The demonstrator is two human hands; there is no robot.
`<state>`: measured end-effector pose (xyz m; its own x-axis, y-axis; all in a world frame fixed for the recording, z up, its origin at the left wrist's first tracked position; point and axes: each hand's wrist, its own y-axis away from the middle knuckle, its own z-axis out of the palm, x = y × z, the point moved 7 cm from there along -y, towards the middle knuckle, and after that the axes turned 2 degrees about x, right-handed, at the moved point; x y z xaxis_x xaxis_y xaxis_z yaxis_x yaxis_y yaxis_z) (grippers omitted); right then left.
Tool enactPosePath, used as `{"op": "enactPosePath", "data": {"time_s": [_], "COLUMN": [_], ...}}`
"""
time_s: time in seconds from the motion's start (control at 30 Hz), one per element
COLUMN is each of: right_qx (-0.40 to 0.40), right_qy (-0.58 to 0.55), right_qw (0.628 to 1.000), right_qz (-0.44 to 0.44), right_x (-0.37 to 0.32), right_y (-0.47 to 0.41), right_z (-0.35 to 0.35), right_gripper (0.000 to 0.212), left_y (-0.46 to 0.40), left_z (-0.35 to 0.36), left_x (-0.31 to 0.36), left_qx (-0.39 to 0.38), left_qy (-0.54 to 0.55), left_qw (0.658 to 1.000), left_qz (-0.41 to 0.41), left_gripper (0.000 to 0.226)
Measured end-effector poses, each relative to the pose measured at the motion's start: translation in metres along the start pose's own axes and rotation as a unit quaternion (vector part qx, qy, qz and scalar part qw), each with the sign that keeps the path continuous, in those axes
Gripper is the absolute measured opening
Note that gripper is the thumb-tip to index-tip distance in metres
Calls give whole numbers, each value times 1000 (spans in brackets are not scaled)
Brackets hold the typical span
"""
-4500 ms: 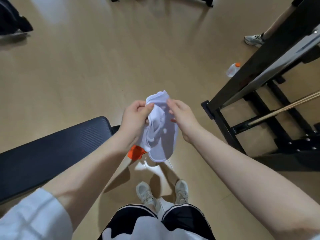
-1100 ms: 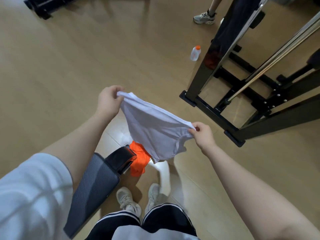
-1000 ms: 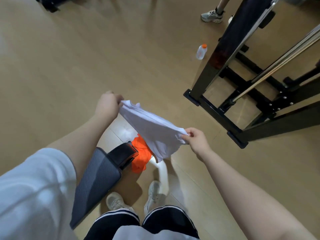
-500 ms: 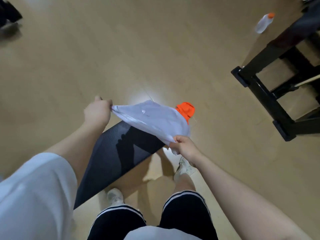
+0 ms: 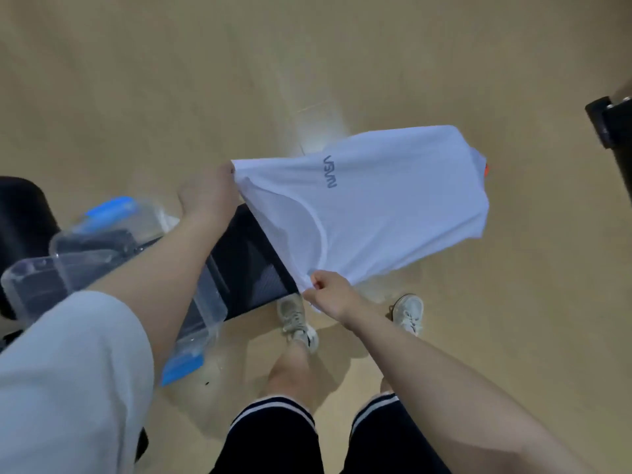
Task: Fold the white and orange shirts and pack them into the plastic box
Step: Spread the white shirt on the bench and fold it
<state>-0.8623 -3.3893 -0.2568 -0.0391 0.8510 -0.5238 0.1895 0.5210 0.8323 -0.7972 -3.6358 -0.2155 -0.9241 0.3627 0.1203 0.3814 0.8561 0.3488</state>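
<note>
**White shirt stretched over the bench end, box off to the left**

Held spread in the air: white shirt point(image 5: 376, 206), gripped at its two shoulder corners. Left hand point(image 5: 208, 196) curled round the far corner, just beyond the end of the black bench point(image 5: 253, 265). Right hand point(image 5: 328, 295) pinching the near corner, just off the bench's near-right edge. Between them, the neckline edge, running almost straight away from the body and lying right above the bench end. From that edge, the shirt's long axis pointing rightward, away from the bench, with the hem hanging out over bare floor point(image 5: 171, 80). Printed front turned up.

Peeking out past the hem, on the side farthest from the bench: a sliver of the orange shirt point(image 5: 486, 171), mostly hidden, resting place not readable.

On the bench further left, under the left forearm: clear plastic box point(image 5: 68, 265) with blue latches, open-topped, apparently without clothes inside.

Judged from this layout: nothing folded or packed yet. For laying flat, a sweep leftward needed, dragging the body of the shirt onto the bench pad. Left hand nearer the box, so better placed to lead toward it; right hand to follow and keep the edge taut. Risk: hem trailing onto the floor.
</note>
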Motion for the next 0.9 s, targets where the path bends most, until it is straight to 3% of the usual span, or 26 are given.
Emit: {"op": "enactPosePath", "data": {"time_s": [0.1,0.2,0.27,0.43,0.57,0.67,0.8,0.87,0.9], "right_qx": [-55,-107,-98,-40,-20,2,11,30,33], "right_qy": [18,5,14,26,58,52,3,-32,-51], "right_qw": [998,994,995,998,995,994,995,994,994], "right_qz": [6,-3,0,36,77,91,95,98,94], "right_x": [-3,-3,4,46,98,131,170,187,193], "right_y": [-5,-2,-3,11,32,37,25,11,1], "right_z": [58,94,97,48,-21,-70,-138,-165,-175], "right_gripper": [32,7,25,14,20,16,12,13,17], "left_y": [16,34,46,88,132,158,187,198,203], "left_z": [4,18,23,61,106,141,199,235,250], "left_x": [-43,-72,-72,-34,18,55,106,119,127], "left_qx": [-6,-56,-62,-157,-232,-251,-197,-140,-110], "left_qy": [-1,-39,-10,160,188,225,377,480,535], "left_qw": [999,992,993,972,952,936,877,808,756], "left_qz": [-46,-107,-103,-77,-65,-103,-224,-314,-362], "left_gripper": [24,42,51,46,42,38,31,22,20]}}
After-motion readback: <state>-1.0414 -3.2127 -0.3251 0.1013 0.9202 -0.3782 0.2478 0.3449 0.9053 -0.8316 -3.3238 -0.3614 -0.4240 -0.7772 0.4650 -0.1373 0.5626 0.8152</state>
